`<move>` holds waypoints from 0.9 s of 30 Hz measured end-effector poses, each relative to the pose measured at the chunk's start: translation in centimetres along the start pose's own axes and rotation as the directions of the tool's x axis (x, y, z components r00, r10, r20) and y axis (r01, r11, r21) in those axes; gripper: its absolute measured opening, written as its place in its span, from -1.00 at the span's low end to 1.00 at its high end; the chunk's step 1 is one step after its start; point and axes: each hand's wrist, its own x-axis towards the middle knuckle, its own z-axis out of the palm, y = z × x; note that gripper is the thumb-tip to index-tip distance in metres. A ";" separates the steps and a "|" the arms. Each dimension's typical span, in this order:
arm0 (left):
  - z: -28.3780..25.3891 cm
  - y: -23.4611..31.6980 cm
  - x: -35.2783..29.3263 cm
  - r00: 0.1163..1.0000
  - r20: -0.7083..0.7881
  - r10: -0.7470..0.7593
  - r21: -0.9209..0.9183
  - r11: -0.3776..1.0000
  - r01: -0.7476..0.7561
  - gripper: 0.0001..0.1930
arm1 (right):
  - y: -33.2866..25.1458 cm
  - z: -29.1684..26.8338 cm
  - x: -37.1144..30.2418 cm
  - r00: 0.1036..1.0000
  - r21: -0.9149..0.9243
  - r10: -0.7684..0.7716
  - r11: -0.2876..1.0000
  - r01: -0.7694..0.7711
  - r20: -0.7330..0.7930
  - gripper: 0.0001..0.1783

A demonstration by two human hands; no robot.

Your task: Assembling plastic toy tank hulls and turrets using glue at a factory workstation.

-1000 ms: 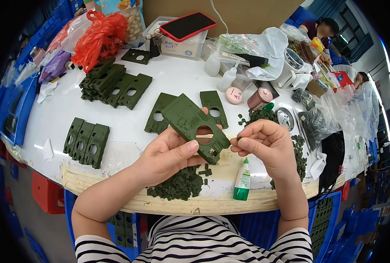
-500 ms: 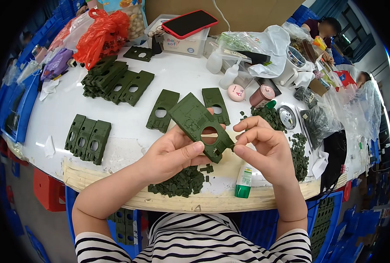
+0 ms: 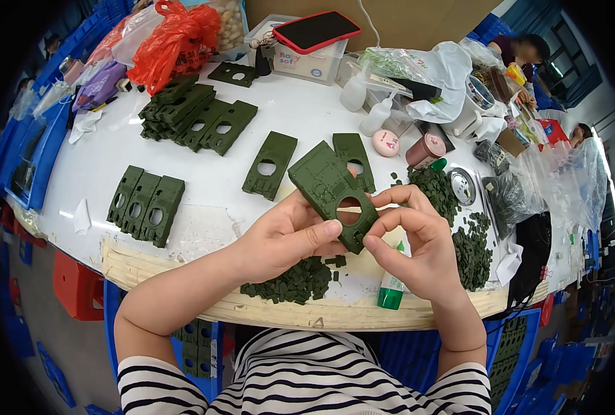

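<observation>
Green, embossed, round-holed plate (image 3: 323,180) tilts in the left hand (image 3: 290,232).

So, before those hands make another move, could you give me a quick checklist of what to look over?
1. Green part held by the left hand: ok.
2. Right hand brought up to the part's lower corner: ok.
3. Small piece pinched in the right hand: cannot tell; none shows clearly.
4. Green-and-white bottle fully in view: not ok; the right hand partly covers it.
5. Heap of small green pieces close by: ok.
</observation>
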 end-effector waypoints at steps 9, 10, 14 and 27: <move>0.0 -0.1 0.0 1.000 0.001 0.010 0.009 1.000 -0.010 -0.33 | 0.0 0.1 0.0 1.000 -0.033 0.009 0.999 -0.009 -0.002 -0.91; 0.0 -0.1 0.0 1.000 -0.003 0.009 0.016 1.000 -0.009 -0.33 | 0.0 0.1 0.0 1.000 -0.035 0.013 0.999 -0.014 -0.004 -0.91; 0.1 0.0 -0.1 1.000 -0.003 0.011 0.025 1.000 -0.011 -0.32 | 0.0 0.2 0.0 1.000 -0.057 0.011 0.998 -0.011 -0.004 -0.90; 0.2 -0.1 0.1 1.000 -0.003 0.025 0.029 0.999 -0.025 -0.32 | 0.1 0.3 -0.1 1.000 -0.063 -0.003 0.998 0.002 -0.025 -0.89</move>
